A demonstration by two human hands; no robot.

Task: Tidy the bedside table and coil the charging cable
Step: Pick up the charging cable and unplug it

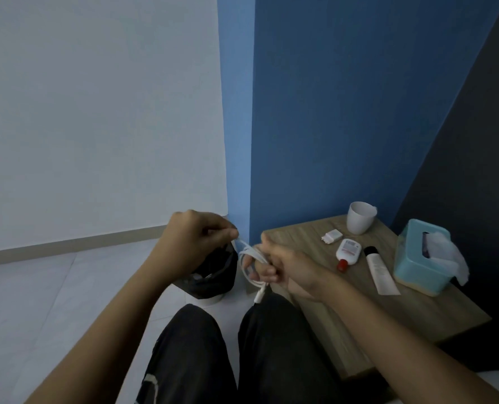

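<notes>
- One white charging cable (pixel 249 256) hangs in loose loops in the air between both hands, just off the left edge of the bedside table (pixel 306 252) and above the person's knees
- Below the loops dangles its connector end (pixel 260 295)
- Fingers of the right hand (pixel 280 266) are curled round the bundle of loops, gripping it
- Thumb and fingertips of the left hand (pixel 192 237) pinch one strand, which runs taut down to the bundle
- On the wooden top, close together, lie a small white charger block (pixel 332 236), a white bottle (pixel 348 252) with a red cap and a white tube (pixel 378 269) with a black cap
- At the back stands a white mug (pixel 360 217), upright; at the right edge sits a light blue tissue box (pixel 417 258), tissue spilling from its slot
- Beyond the left hand, a bin (pixel 210 275) lined with a black bag stands on the pale floor
</notes>
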